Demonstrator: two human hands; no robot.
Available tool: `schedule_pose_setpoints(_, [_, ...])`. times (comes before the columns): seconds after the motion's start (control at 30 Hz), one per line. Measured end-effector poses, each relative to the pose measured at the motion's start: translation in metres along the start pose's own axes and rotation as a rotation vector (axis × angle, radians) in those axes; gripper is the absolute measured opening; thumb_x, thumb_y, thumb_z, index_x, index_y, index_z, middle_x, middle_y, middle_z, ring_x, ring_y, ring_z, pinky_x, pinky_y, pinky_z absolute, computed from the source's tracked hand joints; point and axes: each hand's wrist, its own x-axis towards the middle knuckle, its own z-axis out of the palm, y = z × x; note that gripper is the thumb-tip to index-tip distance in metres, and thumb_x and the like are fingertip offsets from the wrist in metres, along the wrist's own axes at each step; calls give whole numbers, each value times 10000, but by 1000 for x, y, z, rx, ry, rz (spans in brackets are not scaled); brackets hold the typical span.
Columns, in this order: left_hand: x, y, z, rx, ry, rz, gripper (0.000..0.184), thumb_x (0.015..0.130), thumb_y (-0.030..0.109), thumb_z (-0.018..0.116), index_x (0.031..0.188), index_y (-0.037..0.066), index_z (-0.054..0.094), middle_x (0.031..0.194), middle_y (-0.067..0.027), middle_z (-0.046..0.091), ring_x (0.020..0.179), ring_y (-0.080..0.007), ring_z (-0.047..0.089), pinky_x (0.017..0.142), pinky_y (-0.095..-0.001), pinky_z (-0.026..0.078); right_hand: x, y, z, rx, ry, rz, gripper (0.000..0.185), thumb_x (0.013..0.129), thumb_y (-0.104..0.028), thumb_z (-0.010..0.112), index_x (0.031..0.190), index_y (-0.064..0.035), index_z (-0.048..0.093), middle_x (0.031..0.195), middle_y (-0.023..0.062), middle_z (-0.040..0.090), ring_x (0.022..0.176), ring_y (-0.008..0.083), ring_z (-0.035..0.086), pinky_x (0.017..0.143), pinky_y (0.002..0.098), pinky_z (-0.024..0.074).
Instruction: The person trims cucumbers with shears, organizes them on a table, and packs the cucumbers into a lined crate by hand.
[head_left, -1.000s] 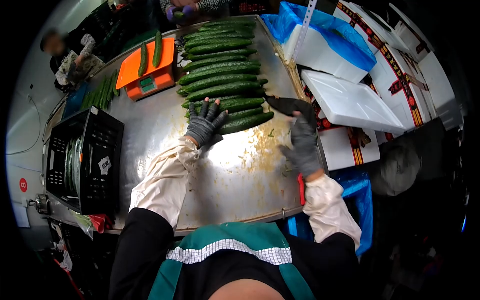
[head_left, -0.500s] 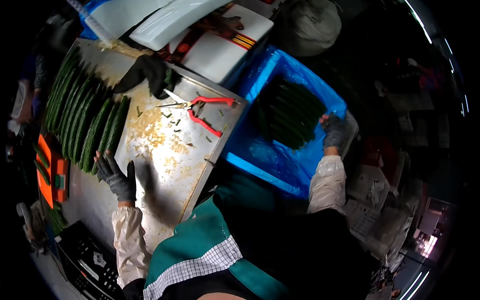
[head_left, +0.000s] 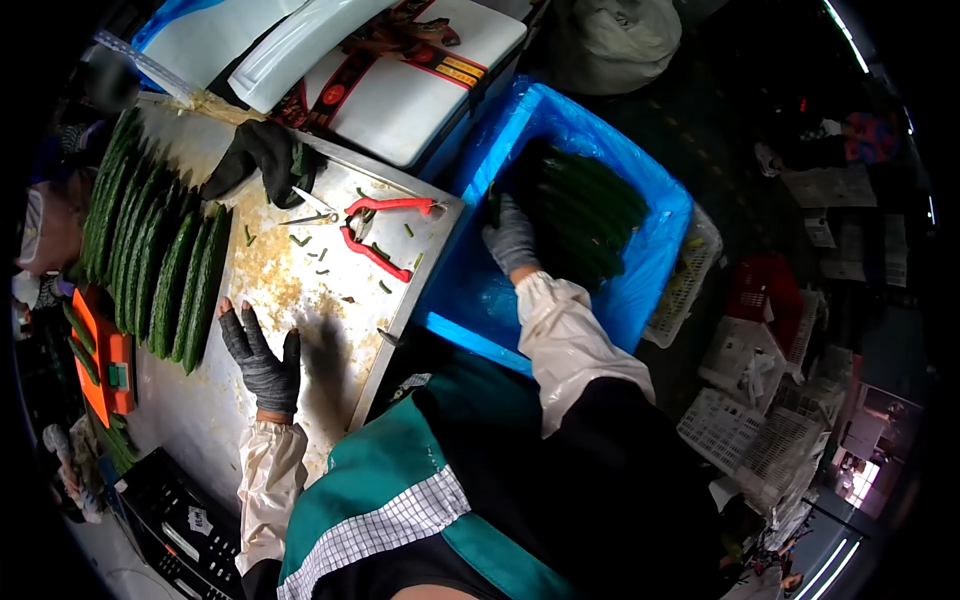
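Note:
My left hand (head_left: 262, 365), in a grey glove with bare fingertips, is held with fingers spread over the metal table (head_left: 205, 430). It holds nothing and is just right of a row of long cucumbers (head_left: 150, 260). My right hand (head_left: 511, 238), also gloved, reaches into a crate lined with blue plastic (head_left: 440, 322). It is at the left end of the cucumbers (head_left: 585, 205) lying inside. Something dark green shows by its fingertips, but the fingers are mostly hidden. Red-handled snips (head_left: 375, 235) lie on the table among small green trimmings.
An orange scale (head_left: 118, 365) with small cucumbers on it stands at the table's left edge. A dark cloth (head_left: 262, 160) and a white foam box (head_left: 400, 100) are at the back. A black crate (head_left: 175, 525) sits lower left; white baskets (head_left: 735, 430) stand on the right.
My right hand has moved left across the crate, from the right end of the cucumbers to their left end. My left hand has drawn slightly away from the row on the table.

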Motion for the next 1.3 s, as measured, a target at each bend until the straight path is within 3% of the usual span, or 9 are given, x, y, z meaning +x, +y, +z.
schedule_pose_setpoints(0.23, [-14,6,-10,-37,26,-137,705,762,96,605,1343,33,211,1401,-199,163,1287,-358,188,1034,-414,203,2,2,-57,321,261,-86,215,761,-199,566,905,-40,549,837,155,601,789,328,581,742,375,458])
schedule_pose_setpoints(0.3, [-17,11,-13,-46,34,-161,706,760,89,606,1342,30,211,1401,-200,165,1287,-357,189,1034,-413,204,9,5,-90,228,177,-103,282,755,-199,602,993,-50,574,809,124,633,812,275,604,751,365,463])
schedule_pose_setpoints(0.37, [-21,12,-13,-59,48,-174,708,758,82,608,1341,27,211,1400,-200,166,1287,-355,190,1034,-412,205,36,30,-86,-350,-177,88,361,729,-227,618,1058,-89,565,949,133,610,883,282,585,811,381,446])
schedule_pose_setpoints(0.73, [-31,25,-15,-72,-17,-230,735,734,38,610,1347,40,203,1398,-194,177,1284,-349,203,1034,-407,213,67,4,-35,-893,-577,-181,452,728,-311,602,1130,-112,539,1242,96,457,1181,278,388,940,367,353])
schedule_pose_setpoints(0.83, [-36,23,-15,-58,-10,-265,728,738,42,607,1346,44,207,1395,-193,186,1282,-349,207,1035,-409,211,70,16,-15,-860,-355,-121,361,736,-283,572,1059,-121,594,1188,99,514,1133,254,455,902,376,390])
schedule_pose_setpoints(0.93, [-44,22,-17,-64,-9,-292,723,736,53,608,1343,39,216,1391,-193,199,1285,-345,202,1036,-408,207,90,14,-7,-833,-578,-26,287,746,-274,540,967,-122,640,1087,120,579,1046,264,531,831,402,439])
schedule_pose_setpoints(1.03, [-48,22,-18,-86,-33,-350,756,694,79,656,1330,48,249,1377,-229,196,1265,-377,234,999,-399,287,134,113,92,-588,-320,-71,222,765,-240,520,914,-146,655,1022,117,603,908,285,594,752,390,490])
schedule_pose_setpoints(1.07, [-50,21,-19,-80,-39,-344,764,688,88,663,1331,59,252,1374,-232,199,1259,-382,244,985,-403,305,113,57,38,-858,-580,-94,227,748,-226,543,946,-166,636,1062,109,585,950,306,567,774,396,479])
schedule_pose_setpoints(1.3, [-56,12,-22,-46,13,-326,789,682,101,667,1347,93,241,1378,-226,197,1239,-395,277,965,-408,332,54,10,-15,-460,-263,-136,275,751,-152,528,1012,-74,567,1032,186,564,962,343,533,797,401,448])
